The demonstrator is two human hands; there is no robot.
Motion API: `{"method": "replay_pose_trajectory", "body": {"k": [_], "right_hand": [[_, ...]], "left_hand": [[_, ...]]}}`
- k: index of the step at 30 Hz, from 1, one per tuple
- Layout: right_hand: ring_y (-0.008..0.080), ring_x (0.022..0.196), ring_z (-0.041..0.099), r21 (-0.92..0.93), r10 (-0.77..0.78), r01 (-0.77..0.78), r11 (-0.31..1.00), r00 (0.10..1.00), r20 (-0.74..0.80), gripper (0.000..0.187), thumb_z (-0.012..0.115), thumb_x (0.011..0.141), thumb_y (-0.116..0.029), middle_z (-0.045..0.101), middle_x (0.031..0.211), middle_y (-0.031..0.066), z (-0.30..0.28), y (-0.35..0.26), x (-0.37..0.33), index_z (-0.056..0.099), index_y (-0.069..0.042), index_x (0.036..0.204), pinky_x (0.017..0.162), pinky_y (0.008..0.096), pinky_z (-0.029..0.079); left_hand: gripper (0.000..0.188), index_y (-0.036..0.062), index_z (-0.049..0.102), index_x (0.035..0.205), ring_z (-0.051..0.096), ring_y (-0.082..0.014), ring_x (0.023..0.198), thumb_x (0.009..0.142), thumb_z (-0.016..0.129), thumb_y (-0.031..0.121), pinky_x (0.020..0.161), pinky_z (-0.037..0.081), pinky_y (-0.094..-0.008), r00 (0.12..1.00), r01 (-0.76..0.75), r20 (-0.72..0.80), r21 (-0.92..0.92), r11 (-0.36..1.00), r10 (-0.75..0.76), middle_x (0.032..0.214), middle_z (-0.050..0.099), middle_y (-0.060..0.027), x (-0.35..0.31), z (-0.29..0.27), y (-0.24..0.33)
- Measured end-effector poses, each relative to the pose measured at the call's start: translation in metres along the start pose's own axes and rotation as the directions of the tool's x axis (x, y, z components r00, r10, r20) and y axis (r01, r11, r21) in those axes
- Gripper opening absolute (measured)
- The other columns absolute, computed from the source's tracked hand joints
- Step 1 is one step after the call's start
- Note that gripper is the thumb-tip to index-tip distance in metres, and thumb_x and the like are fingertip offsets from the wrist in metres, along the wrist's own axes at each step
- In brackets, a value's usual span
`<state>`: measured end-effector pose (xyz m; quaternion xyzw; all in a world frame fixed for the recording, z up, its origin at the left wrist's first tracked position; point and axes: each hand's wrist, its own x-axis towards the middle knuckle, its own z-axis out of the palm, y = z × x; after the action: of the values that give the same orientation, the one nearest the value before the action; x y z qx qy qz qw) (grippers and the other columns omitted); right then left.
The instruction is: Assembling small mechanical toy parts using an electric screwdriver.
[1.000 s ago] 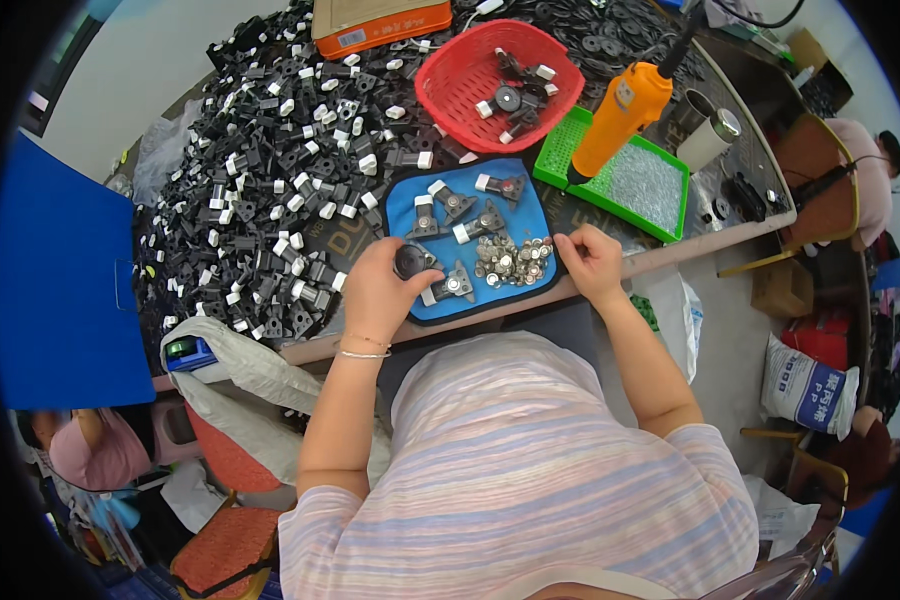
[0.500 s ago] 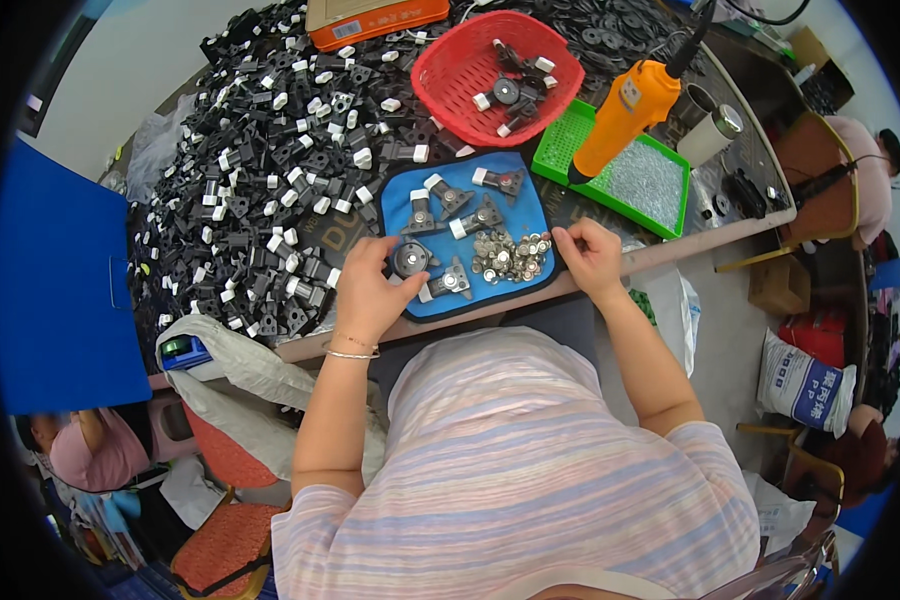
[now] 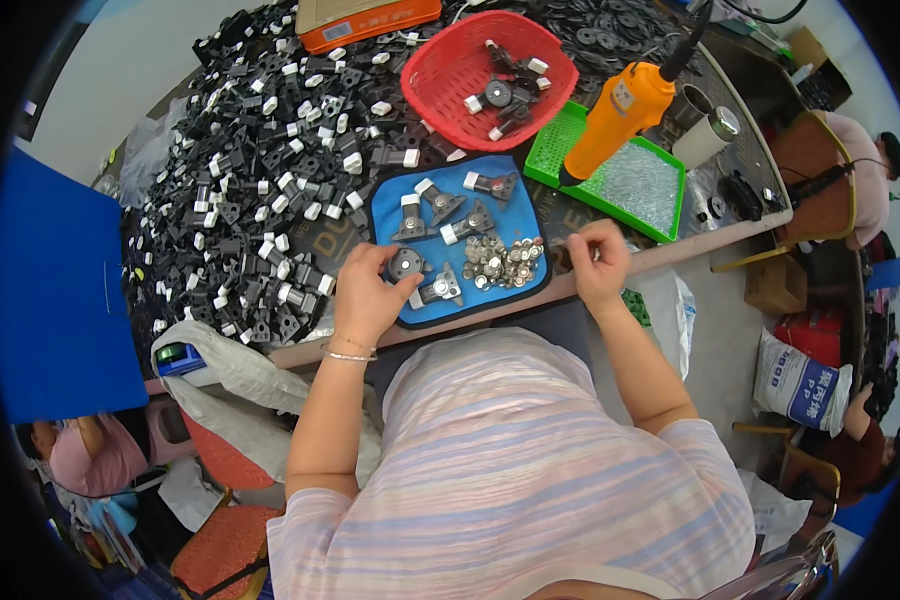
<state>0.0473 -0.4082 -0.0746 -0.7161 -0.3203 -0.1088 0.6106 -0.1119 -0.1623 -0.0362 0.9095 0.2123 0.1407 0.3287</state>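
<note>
My left hand [image 3: 366, 292] is closed around a dark part with a round black disc [image 3: 405, 264], at the left edge of a blue mat [image 3: 490, 297]. Several black parts with white ends [image 3: 440, 203] lie on this mat. Just below the held part is another one with a metal piece on top [image 3: 440, 288]. A heap of small shiny metal caps [image 3: 503, 262] sits at the mat's right side. Right of the mat, my right hand [image 3: 600, 268] is raised with fingers curled together; whatever they pinch is too small to name.
A big pile of black and white parts [image 3: 270, 180] covers the table's left. Behind the mat stands a red basket [image 3: 435, 75]. An orange electric screwdriver [image 3: 620, 115] hangs over a green tray [image 3: 560, 150] of small metal pieces. An orange box [image 3: 370, 30] is farther back.
My right hand has moved right, away from the mat's edge, and its fingers have curled in. The left hand keeps its hold on the disc part. The whole view has shifted slightly.
</note>
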Motion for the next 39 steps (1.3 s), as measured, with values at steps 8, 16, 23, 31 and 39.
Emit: {"method": "replay_pose_trajectory", "body": {"k": [8, 16, 23, 31, 39], "right_hand": [[0.0194, 0.11, 0.049, 0.317, -0.038, 0.038, 0.947, 0.999, -0.008, 0.085, 0.082, 0.063, -0.025, 0.047, 0.119, 0.0074, -0.006, -0.039, 0.111, 0.032, -0.007, 0.13, 0.093, 0.0358, 0.038], [0.0184, 0.079, 0.058, 0.594, 0.181, -0.204, 0.778, 0.979, 0.098, 0.035, 0.064, 0.074, -0.002, 0.056, 0.101, 0.0112, 0.013, -0.055, 0.123, 0.051, 0.0, 0.107, 0.07, 0.0319, 0.047], [0.018, 0.069, 0.05, 0.891, 0.094, -0.182, 0.417, 0.983, 0.157, 0.028, 0.056, 0.076, -0.017, 0.047, 0.094, 0.0083, 0.04, -0.1, 0.113, 0.049, -0.005, 0.1, 0.062, 0.0325, 0.042], [0.0188, 0.063, 0.055, 0.949, 0.077, -0.208, 0.238, 0.978, 0.195, 0.025, 0.057, 0.076, -0.008, 0.051, 0.086, 0.0103, 0.065, -0.114, 0.106, 0.051, -0.002, 0.099, 0.059, 0.0332, 0.045], [0.0165, 0.065, 0.05, 0.882, 0.005, -0.275, 0.382, 0.955, 0.295, 0.026, 0.057, 0.077, -0.02, 0.045, 0.092, 0.0079, 0.078, -0.121, 0.1, 0.048, -0.006, 0.097, 0.061, 0.0313, 0.042]], "left_hand": [[0.043, -0.0037, 0.06, 0.1, 0.054, -0.0136, 0.071, 0.062, 0.079, 0.006, 0.066, 0.046, -0.0236, 1.0, 0.027, -0.013, -0.131, 0.991, -0.029, 0.087, 0.057, -0.006, -0.006, 0.007, -0.01], [0.05, 0.0001, 0.059, 0.104, 0.055, -0.0251, 0.082, 0.06, 0.08, 0.012, 0.072, 0.046, -0.0308, 0.998, -0.008, -0.065, -0.135, 0.991, -0.001, 0.094, 0.055, -0.0117, -0.007, 0.002, 0.0], [0.039, 0.0072, 0.065, 0.09, 0.054, -0.0262, 0.085, 0.057, 0.081, 0.021, 0.073, 0.041, -0.0364, 0.943, -0.307, -0.168, -0.111, 0.945, 0.287, 0.091, 0.056, -0.0072, 0.016, 0.011, 0.036], [0.016, 0.0103, 0.066, 0.078, 0.054, -0.0177, 0.082, 0.066, 0.075, 0.015, 0.084, 0.031, -0.0332, 0.963, -0.202, -0.226, -0.254, 0.946, 0.145, 0.081, 0.058, -0.0008, 0.006, 0.015, 0.034], [0.011, 0.0121, 0.067, 0.075, 0.053, -0.0175, 0.078, 0.066, 0.074, 0.014, 0.084, 0.03, -0.0347, 0.942, -0.259, -0.265, -0.181, 0.949, 0.206, 0.077, 0.059, -0.0001, 0.002, 0.008, 0.024]]}}
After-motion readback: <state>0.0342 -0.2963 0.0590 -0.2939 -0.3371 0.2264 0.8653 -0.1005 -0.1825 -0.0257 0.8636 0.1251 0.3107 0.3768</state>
